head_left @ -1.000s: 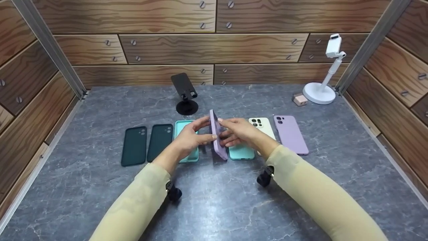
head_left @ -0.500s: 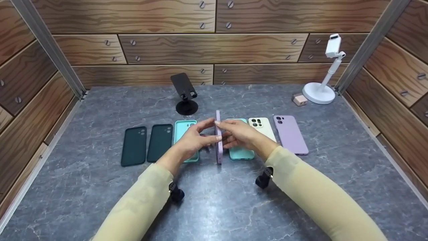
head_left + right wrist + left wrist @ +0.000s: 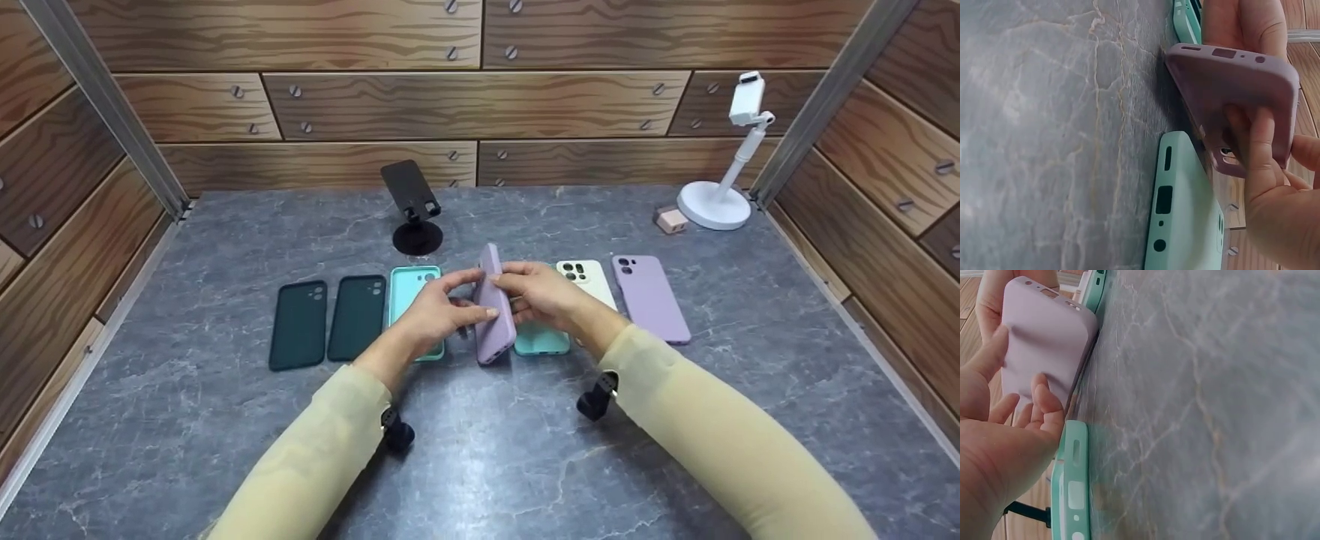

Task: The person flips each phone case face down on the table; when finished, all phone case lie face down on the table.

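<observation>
Both hands grip one lilac phone case (image 3: pixel 494 306) above the middle of the row: the left hand (image 3: pixel 433 315) curls its thumb and fingers round the near side, the right hand (image 3: pixel 541 294) pinches the far edge. It stands tilted, its lower end just over the grey marble table (image 3: pixel 487 457), between two mint cases (image 3: pixel 411 300) (one half hidden under the right hand). Two dark green cases (image 3: pixel 328 321) lie left, a cream case (image 3: pixel 589 279) and another lilac one (image 3: pixel 649 297) right. Broad bare tabletop spreads toward the person and both side walls; a black stand (image 3: pixel 414 206) and white stand (image 3: pixel 721 176) sit behind. No readable lettering shows
</observation>
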The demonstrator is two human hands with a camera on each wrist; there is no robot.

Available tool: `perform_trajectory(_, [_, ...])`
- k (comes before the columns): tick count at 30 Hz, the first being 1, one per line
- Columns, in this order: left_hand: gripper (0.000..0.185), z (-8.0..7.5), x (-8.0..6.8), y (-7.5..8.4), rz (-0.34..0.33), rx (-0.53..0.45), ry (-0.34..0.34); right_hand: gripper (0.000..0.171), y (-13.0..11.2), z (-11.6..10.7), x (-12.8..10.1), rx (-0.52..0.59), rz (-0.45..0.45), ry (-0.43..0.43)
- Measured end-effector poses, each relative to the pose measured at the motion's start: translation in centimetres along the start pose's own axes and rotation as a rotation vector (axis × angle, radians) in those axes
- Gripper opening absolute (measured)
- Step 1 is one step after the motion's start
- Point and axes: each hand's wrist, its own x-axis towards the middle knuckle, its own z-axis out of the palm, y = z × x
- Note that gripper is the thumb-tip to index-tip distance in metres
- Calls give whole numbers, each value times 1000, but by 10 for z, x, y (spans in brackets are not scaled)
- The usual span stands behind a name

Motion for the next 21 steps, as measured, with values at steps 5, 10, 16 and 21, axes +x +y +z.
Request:
perform_trajectory(5, [71, -3, 0, 1, 4, 51, 52, 44, -3, 0, -3, -7, -37, 5])
perform_trajectory(10, [65, -8, 0, 4, 15, 37, 106, 44, -9, -2, -7, 17, -99, 4])
perform_trajectory(16, [65, -13, -1, 6, 34, -27, 116, 46, -9, 0, -8, 80, -135, -19])
perform_trajectory(21, [65, -16, -1, 5, 46, -40, 116, 46, -6, 1, -7, 101, -138, -24])
